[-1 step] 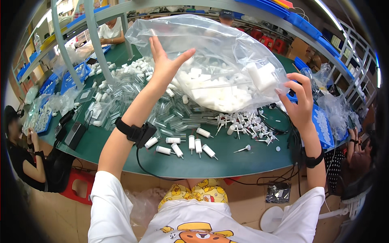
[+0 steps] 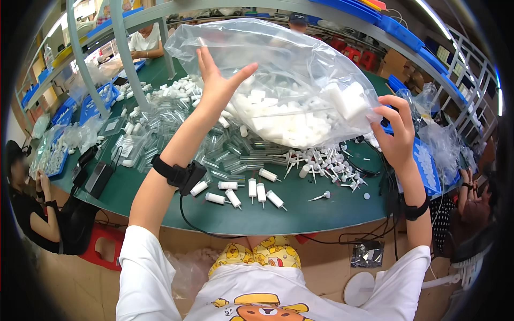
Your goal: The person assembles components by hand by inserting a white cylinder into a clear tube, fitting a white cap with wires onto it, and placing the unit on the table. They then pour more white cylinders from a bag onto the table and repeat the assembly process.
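A large clear plastic bag [image 2: 300, 59] full of small white cylindrical pieces [image 2: 289, 120] is raised over the table. Against its left side, my left hand [image 2: 218, 85] has its thumb and fingers spread. My right hand [image 2: 395, 128] pinches the bag's right corner between thumb and fingers, beside some larger white pieces [image 2: 350, 101] inside. Beneath the bag lie many clear plastic tubes [image 2: 235, 160] and a pile of small white parts with thin stems [image 2: 332, 166]. Nearer to me, several white cylinders with thin tips [image 2: 261, 191] rest on the tabletop.
The green table [image 2: 300, 219] has a curved front edge. Grey metal posts [image 2: 128, 59] rise at the left. Blue trays [image 2: 425, 166] hold white parts at the right. Co-workers sit at both sides; a red stool [image 2: 104, 246] stands at the lower left. A black cable [image 2: 187, 216] hangs from my left wristband.
The bag's right corner and the larger white pieces in it have shifted slightly to the right. My left hand has stayed in place.
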The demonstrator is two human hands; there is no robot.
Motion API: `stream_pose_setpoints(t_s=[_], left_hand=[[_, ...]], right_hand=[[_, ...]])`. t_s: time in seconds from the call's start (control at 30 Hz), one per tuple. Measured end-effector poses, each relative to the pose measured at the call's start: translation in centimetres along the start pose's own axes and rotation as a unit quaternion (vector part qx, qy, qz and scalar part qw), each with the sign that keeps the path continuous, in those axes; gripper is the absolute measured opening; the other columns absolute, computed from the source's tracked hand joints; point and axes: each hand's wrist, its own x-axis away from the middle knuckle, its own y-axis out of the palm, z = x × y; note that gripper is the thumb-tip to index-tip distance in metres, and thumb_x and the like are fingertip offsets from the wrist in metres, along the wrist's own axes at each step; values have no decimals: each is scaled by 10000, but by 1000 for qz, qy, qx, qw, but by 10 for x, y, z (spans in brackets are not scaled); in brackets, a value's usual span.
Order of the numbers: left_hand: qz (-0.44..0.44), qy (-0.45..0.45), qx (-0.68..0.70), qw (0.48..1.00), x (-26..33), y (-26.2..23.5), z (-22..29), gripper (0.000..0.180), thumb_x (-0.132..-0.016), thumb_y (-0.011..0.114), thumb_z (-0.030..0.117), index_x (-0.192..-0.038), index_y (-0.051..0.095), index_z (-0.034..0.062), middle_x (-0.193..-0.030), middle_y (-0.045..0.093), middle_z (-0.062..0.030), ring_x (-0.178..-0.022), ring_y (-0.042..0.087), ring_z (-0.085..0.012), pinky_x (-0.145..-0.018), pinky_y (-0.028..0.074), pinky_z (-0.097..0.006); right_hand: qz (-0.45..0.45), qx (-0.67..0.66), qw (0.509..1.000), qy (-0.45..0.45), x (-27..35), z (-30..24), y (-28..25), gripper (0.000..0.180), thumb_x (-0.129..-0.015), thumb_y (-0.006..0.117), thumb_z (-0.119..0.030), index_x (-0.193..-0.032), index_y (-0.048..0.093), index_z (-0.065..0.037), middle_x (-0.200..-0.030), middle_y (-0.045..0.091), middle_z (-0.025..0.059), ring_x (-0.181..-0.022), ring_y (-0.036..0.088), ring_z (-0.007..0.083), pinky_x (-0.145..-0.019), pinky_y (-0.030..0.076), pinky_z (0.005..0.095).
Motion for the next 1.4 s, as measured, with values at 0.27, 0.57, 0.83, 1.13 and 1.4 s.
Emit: stream_pose_setpoints(t_s=[0.27, 0.57, 0.83, 1.13, 1.4], left_hand=[[13, 32, 28, 999, -3, 13, 15, 1253, -617, 775, 501, -1436, -93, 118, -1457, -118, -245, -1375, -22, -361, -1090, 121, -476], [-10, 54, -3, 998, 9, 21, 37, 1216, -625, 779, 478, -1445, -66, 173, -1454, -115, -256, -1373, -17, -369, -1085, 132, -480], [-19, 75, -26, 997, 9, 19, 34, 1197, -626, 776, 483, -1449, -45, 197, -1448, -110, -277, -1372, -27, -376, -1082, 134, -481], [-19, 4, 31, 999, 14, 21, 28, 1222, -617, 778, 487, -1446, -57, 160, -1453, -107, -263, -1374, -9, -370, -1080, 138, -492], [-75, 73, 1, 995, 24, 16, 36, 1214, -614, 793, 444, -1443, -37, 128, -1456, -67, -251, -1376, 0, -363, -1085, 142, -484]], right_hand=[[-151, -363, 853, 344, -41, 60, -24, 225, -885, 561, -168, -949, 644, 31, -894, 632, 21, -867, 554, 78, -801, 423, 230], [-90, -157, 935, 305, -49, 65, -40, 119, -785, 646, -130, -803, 653, -13, -763, 606, 9, -731, 524, 56, -659, 405, 196], [-135, -308, 894, 298, -57, 53, -34, 77, -816, 589, -84, -809, 620, -14, -701, 590, -29, -618, 483, 15, -561, 383, 164], [-11, -206, 929, 307, -80, 37, -6, 177, -831, 610, -162, -895, 648, -1, -650, 594, -3, -449, 510, 34, -398, 347, 172], [-77, -349, 870, 340, -80, 36, 13, 227, -893, 526, -203, -982, 596, -6, -733, 598, 14, -558, 601, 85, -470, 448, 188]])
